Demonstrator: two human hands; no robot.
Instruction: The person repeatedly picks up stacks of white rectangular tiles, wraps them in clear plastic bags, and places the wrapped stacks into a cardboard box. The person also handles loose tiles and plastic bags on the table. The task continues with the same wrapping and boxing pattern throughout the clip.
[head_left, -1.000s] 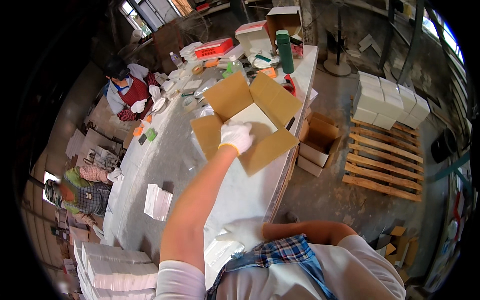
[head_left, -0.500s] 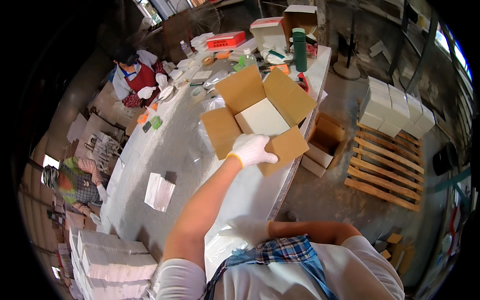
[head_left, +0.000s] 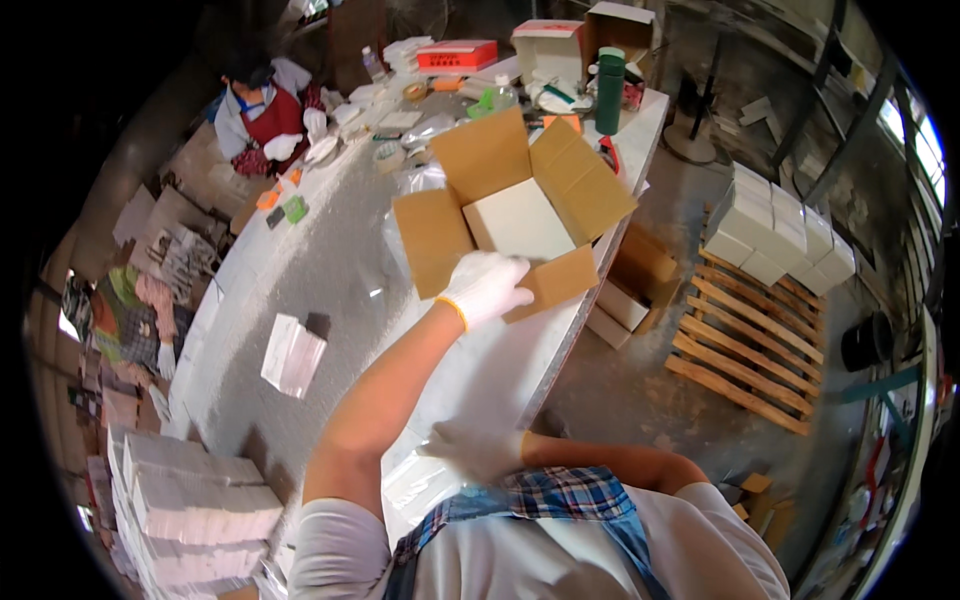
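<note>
The gloved left hand point(head_left: 487, 286) has its fingers on the open brown cardboard box point(head_left: 515, 215); a green bottle point(head_left: 609, 92) stands far behind on the long grey bench point(head_left: 300, 270). The right hand point(head_left: 470, 450) lies flat near.

A long grey table point(head_left: 330, 270) carries an open cardboard box point(head_left: 515, 215); white packet stacks point(head_left: 190, 500); a green bottle point(head_left: 609, 92).

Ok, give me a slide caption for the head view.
Gloved left hand on an open brown cardboard box on the long white table; right hand low, near the body.
</note>
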